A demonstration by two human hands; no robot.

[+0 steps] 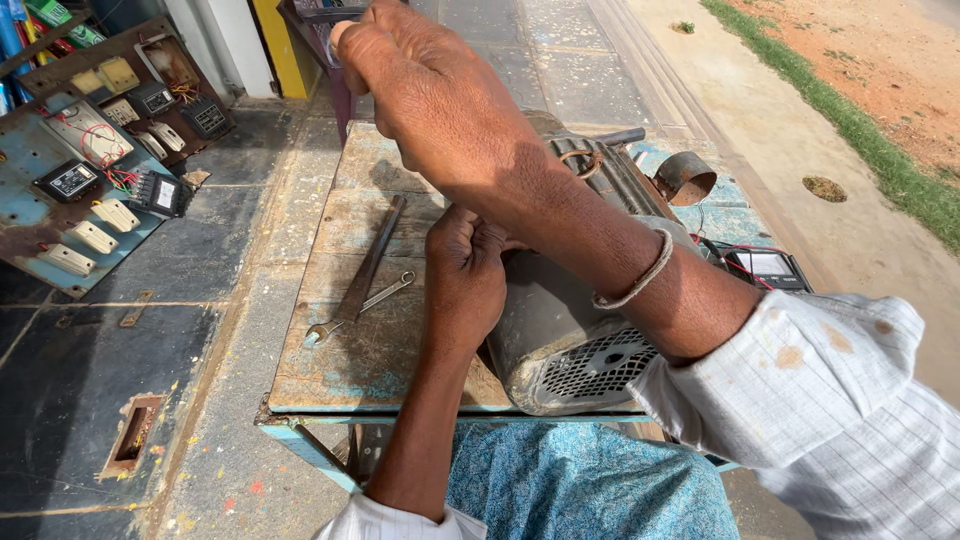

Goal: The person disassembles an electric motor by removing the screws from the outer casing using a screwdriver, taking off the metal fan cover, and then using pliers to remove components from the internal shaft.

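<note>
While the motor [560,340] lies on its side at the near edge of the table [330,385], the left hand [465,275] rests against its left flank, fingers curled into a fist. Beyond the motor, the right hand [430,95] is raised, fingers pressed together; what they pinch cannot be told. Left of the motor lie a spanner [355,300] and a flat bar [372,255].

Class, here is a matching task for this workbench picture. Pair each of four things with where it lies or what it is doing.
Things:
1. wrench
2. left hand
3. short metal pipe piece
4. board of switches and meters

Places or states:
A. on the ground, left of the table
B. flat on the tabletop, left of the motor
C. closed in a fist against the motor's side
D. on the far right part of the table

Pairs: 1-B, 2-C, 3-D, 4-A
</note>
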